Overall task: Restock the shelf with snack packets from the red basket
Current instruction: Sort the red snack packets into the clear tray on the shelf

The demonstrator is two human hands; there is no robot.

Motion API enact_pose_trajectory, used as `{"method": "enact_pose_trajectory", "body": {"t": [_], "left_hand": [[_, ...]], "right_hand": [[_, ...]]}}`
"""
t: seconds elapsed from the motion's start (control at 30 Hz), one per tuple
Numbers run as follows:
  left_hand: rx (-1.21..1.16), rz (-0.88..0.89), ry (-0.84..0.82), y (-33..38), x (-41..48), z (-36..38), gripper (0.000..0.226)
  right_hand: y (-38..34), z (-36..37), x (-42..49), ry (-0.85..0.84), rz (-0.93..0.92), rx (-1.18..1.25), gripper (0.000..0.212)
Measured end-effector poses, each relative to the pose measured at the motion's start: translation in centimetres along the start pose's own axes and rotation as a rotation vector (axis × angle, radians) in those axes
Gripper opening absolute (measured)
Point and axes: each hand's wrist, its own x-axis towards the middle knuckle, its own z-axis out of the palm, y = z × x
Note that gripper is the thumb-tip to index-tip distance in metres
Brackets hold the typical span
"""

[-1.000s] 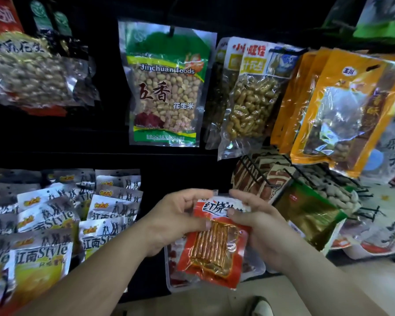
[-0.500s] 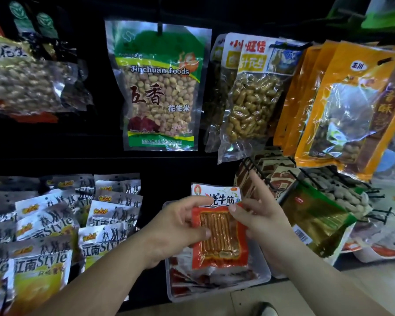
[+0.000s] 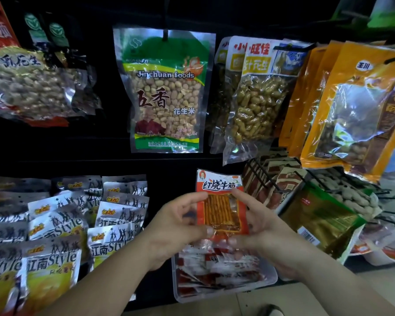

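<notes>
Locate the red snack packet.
Head view, lower centre: the red snack packet is held upright between left hand and right hand, above the clear tray.

Green peanut bag [image 3: 167, 92] hanging at centre, orange bags [image 3: 351, 106] at right, silver packets [image 3: 62, 224] lower left
</notes>
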Motion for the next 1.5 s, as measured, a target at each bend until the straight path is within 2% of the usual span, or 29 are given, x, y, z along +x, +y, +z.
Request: {"method": "enact_pose_trajectory", "body": {"t": [0.1,0.2,0.27,0.33,0.4,0.47,0.6,0.7,0.83,0.97,1.1,1.17,1.23,1.3,1.43,1.5], "left_hand": [[0.007,0.034,0.049,-0.1,-0.1,0.5,0.068],[0.192,0.110,0.092,-0.2,-0.3,1.2,0.059],[0.356,0.198,0.028,-0.3,-0.7,2.1,0.048],[0.433,0.240,-0.056,-0.5,-1.0,3.3,0.037],[0.367,0.197,-0.128,-0.7,-1.0,4.0,0.028],[0.285,0.126,-0.117,-0.7,-0.8,3.6,0.024],[0.195,0.098,0.124,-0.8,-0.1,1.5,0.032],[-0.005,-0.022,0.060,-0.7,0.0,0.6,0.041],[-0.086,-0.062,-0.023,-0.4,0.1,0.5,0.053],[-0.171,-0.089,-0.094,-0.2,0.1,0.4,0.063],[-0.077,-0.099,-0.214,-0.7,-0.3,0.8,0.068],[-0.043,-0.083,-0.146,-0.9,-0.2,1.0,0.065],[-0.036,-0.052,-0.057,-1.0,0.0,0.9,0.063],[-0.041,-0.027,0.005,-1.1,0.2,0.6,0.062],[-0.027,-0.033,-0.123,-1.4,0.1,0.3,0.075],[0.100,-0.014,-0.111,-1.5,0.0,0.2,0.078]], "right_hand": [[0.4,0.9,0.3,0.183,-0.071,-0.122,0.092],[0.2,1.3,0.5,0.341,-0.220,-0.420,0.067],[-0.1,1.6,0.7,0.274,-0.252,-0.270,0.053],[-0.1,1.9,0.8,0.213,-0.233,-0.118,0.047],[0.2,1.9,1.0,0.300,-0.235,-0.105,0.044],[0.6,1.3,1.2,0.388,-0.191,-0.009,0.045],[0.7,0.6,1.0,0.348,-0.106,0.030,0.054],[0.6,0.7,0.8,0.267,-0.083,0.014,0.055],[0.3,0.8,0.9,0.148,-0.015,0.096,0.058],[0.3,0.6,1.0,0.217,0.002,0.127,0.052],[0.3,0.5,1.1,0.318,-0.061,0.214,0.055],[0.2,0.3,0.8,0.243,-0.044,0.187,0.067],[0.2,0.2,0.4,0.109,0.019,0.059,0.086],[0.4,0.4,0.2,0.050,0.062,-0.060,0.098],[0.5,0.8,0.3,0.136,0.012,-0.077,0.096],[0.5,0.6,0.4,0.202,-0.003,-0.083,0.094]]}}
